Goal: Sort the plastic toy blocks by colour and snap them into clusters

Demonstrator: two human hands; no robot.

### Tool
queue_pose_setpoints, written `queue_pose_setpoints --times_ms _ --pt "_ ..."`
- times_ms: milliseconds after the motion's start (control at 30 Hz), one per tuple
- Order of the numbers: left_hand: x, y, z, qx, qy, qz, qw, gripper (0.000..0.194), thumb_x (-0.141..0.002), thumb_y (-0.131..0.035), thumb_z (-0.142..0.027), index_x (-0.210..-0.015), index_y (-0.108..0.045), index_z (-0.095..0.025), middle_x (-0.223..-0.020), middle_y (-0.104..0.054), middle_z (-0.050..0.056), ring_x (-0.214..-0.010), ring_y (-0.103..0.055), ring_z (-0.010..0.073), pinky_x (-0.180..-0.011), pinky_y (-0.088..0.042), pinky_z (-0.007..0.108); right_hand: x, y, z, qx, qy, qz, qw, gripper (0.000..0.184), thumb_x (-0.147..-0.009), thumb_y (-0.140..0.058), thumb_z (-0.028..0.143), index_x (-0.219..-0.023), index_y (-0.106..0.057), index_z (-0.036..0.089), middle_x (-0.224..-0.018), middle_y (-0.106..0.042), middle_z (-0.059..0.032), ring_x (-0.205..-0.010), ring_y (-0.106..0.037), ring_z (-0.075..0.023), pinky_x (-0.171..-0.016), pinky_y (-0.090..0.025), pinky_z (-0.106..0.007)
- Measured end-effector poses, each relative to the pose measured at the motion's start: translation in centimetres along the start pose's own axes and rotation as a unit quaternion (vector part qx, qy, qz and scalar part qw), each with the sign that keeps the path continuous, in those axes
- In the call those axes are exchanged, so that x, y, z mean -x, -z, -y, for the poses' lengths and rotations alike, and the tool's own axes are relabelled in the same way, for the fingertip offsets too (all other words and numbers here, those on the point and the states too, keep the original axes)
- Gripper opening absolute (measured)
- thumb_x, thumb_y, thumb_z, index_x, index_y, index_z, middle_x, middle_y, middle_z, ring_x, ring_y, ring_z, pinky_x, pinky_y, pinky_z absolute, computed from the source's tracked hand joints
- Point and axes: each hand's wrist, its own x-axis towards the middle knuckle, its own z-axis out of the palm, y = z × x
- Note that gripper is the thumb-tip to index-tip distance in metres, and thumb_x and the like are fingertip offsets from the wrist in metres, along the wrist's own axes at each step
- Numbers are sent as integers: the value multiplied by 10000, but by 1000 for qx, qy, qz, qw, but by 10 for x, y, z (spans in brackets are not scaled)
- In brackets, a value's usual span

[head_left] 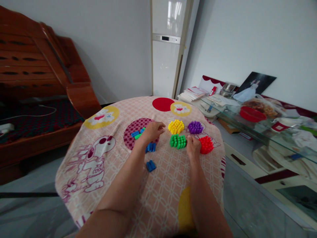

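Observation:
Several upright pieces stand in colour groups on the cloth: a yellow cluster (176,127), a purple cluster (195,127), a green cluster (178,141) and a red cluster (206,145). My left hand (153,130) hovers left of the yellow cluster, fingers apart and pointing right, with nothing visible in them. Between the green and red clusters, my right hand (193,145) is closed; its fingertips are at the green cluster's right side, and whatever they hold is hidden. Blue pieces (151,147) lie beside my left wrist, partly covered. Nearer me is another blue piece (151,166). A light green piece (138,136) lies left of my left hand.
A patterned tablecloth (163,191) covers the round table. On the right, a glass-topped cabinet (231,114) carries papers, a red bowl (252,114) and a photo (257,84). A wooden bench (81,96) stands left, and a tall white air conditioner (165,62) behind.

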Motion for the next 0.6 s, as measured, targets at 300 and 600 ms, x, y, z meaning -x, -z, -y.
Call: queue_pose_setpoints --times_ms 300,600 --pt "28 45 56 -59 109 53 991 58 -736 -661 -215 -709 -692 -173 -663 -687 43 -651 -614 181 -617 -438 276 1 0 3 6 5 1 1000 441 -895 -341 402 -629 -608 174 -634 -608 -71 -602 -453 -175 -601 -267 -295" --pt "15 17 29 -108 65 75 989 225 -650 -621 -114 -840 -731 -161 -765 -714 58 -730 -639 205 -670 -464 298 0 -1 -2 1 3 -5 1000 440 -891 -355 404 -637 -626 169 -624 -618 -70 -605 -466 -174 -586 -273 -287"
